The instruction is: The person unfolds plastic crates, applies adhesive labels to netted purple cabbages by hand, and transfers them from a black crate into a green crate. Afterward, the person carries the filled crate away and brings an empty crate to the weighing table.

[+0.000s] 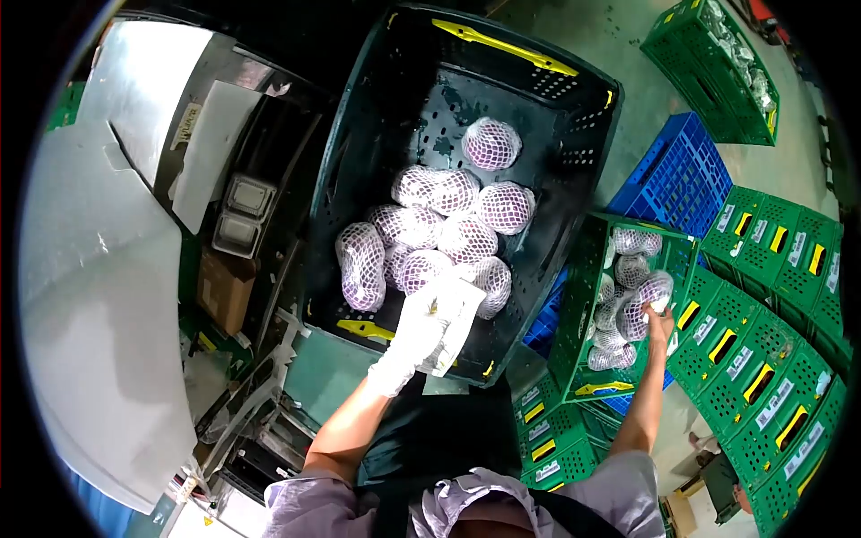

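Observation:
A large dark crate holds several purple round items in white foam nets. Over its near edge is my left hand in a white glove, fingers closed round a whitish packet or paper that I cannot make out clearly. On the right, my right hand grips a netted purple item above a green crate. More netted items lie in that green crate.
Stacked green crates with yellow handles fill the right side. A blue crate and another green crate stand at upper right. On the left are a pale metal machine, clear trays and a cardboard box.

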A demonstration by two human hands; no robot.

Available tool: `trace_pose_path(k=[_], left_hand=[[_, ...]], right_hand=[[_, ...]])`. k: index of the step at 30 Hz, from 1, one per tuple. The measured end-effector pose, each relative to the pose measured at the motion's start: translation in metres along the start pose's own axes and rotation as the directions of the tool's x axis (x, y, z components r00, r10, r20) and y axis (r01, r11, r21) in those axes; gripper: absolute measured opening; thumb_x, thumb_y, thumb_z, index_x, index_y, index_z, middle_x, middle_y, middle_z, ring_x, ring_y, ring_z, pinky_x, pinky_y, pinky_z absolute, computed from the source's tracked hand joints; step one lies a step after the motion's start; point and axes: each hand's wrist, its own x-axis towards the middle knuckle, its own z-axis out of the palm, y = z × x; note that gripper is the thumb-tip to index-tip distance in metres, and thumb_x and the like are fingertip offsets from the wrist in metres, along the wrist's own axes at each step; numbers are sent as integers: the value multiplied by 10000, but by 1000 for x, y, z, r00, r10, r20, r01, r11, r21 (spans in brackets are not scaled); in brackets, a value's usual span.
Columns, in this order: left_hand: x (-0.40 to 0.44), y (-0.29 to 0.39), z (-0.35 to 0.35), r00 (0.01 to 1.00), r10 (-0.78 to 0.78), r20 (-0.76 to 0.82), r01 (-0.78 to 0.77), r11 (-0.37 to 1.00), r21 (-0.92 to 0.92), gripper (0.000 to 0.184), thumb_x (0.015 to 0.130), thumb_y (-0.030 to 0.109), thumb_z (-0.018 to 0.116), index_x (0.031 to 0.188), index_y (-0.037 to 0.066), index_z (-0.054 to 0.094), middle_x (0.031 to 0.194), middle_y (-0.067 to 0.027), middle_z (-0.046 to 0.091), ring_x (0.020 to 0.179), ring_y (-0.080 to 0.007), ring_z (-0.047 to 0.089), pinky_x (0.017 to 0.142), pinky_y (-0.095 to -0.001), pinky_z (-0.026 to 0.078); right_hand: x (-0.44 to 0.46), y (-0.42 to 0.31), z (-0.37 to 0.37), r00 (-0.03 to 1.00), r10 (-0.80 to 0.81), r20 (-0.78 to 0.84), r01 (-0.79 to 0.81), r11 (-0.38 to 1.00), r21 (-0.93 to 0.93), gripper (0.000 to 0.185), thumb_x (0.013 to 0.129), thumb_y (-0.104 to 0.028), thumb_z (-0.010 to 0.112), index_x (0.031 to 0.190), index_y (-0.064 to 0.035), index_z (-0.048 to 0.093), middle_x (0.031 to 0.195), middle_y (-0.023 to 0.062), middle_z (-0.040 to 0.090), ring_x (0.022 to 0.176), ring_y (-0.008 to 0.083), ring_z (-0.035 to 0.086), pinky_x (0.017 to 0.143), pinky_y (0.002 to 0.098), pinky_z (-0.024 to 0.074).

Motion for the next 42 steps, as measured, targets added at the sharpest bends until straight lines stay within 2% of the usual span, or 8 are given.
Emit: trace_pose_path(k=[4, 9, 11, 14, 22, 31, 36, 42], left_hand=[[4, 1, 18, 988, -118, -96, 102, 983, -155, 226, 813, 37, 548, 1022, -48, 567, 920, -80, 617, 790, -101, 570, 707, -207, 469], [8, -20, 26, 985, 48, -168, -9, 975, 223, 128, 761, 35, 589, 869, -31, 607, 750, -52, 610, 657, -70, 554, 591, -197, 458], [3, -15, 35, 981, 51, -186, -23, 989, 149, 47, 723, 38, 607, 744, 7, 579, 640, -2, 554, 583, -40, 500, 518, -192, 421], [3, -17, 22, 963, 248, -103, -200, 919, 341, 42, 717, 23, 599, 753, 23, 578, 632, 9, 543, 582, -31, 484, 513, -185, 406], [-21, -14, -53, 998, -48, -33, 52, 988, 146, 118, 730, 45, 597, 841, 7, 586, 777, -17, 589, 700, -67, 540, 627, -218, 456], [-37, -37, -95, 961, -232, -148, 228, 973, -44, 172, 758, -11, 567, 924, -27, 606, 863, -62, 626, 775, -108, 588, 704, -247, 477], [-39, -48, -102, 954, -259, -152, 254, 966, -54, 211, 771, -39, 549, 975, -28, 597, 915, -86, 625, 808, -128, 595, 743, -262, 481], [-40, -52, -104, 955, -263, -134, 252, 963, -98, 230, 769, -37, 560, 998, -30, 585, 907, -97, 626, 801, -144, 599, 741, -277, 488]], right_hand=[[-7, -16, 21, 975, -9, -221, -109, 849, -517, 617, 589, -259, 707, 1131, -41, 508, 1021, 197, 580, 949, 350, 553, 834, 360, 432], [-135, -174, 39, 793, -496, 353, 332, 838, 433, 264, 758, -139, 597, 1001, -37, 595, 788, 54, 623, 600, 116, 547, 577, 221, 437], [-192, -217, 45, 345, -814, 468, 758, 535, 372, 289, 745, -141, 643, 1004, -26, 586, 933, 75, 614, 743, 85, 581, 649, 212, 470], [-231, -230, 78, 222, -660, 718, 288, 748, 598, 174, 745, -63, 632, 885, 29, 582, 738, 80, 627, 624, 44, 541, 539, 208, 426], [-157, -339, 172, 409, -864, 296, 830, 486, 273, 174, 748, -169, 616, 694, -5, 594, 535, 46, 556, 469, 73, 510, 443, 233, 396], [-89, -392, 264, 655, -732, 188, 705, 504, -499, 359, 719, -311, 650, 928, -27, 582, 899, 165, 597, 857, 285, 575, 701, 382, 470], [-89, -381, 303, 20, -978, -209, 959, 78, -272, 569, 659, -377, 687, 1083, -61, 476, 965, 129, 536, 883, 306, 517, 758, 374, 439], [-69, -364, 354, 202, -976, 83, 902, 153, -403, 768, 565, -521, 686, 1151, -86, 446, 1101, 135, 486, 1043, 312, 451, 882, 422, 377]])
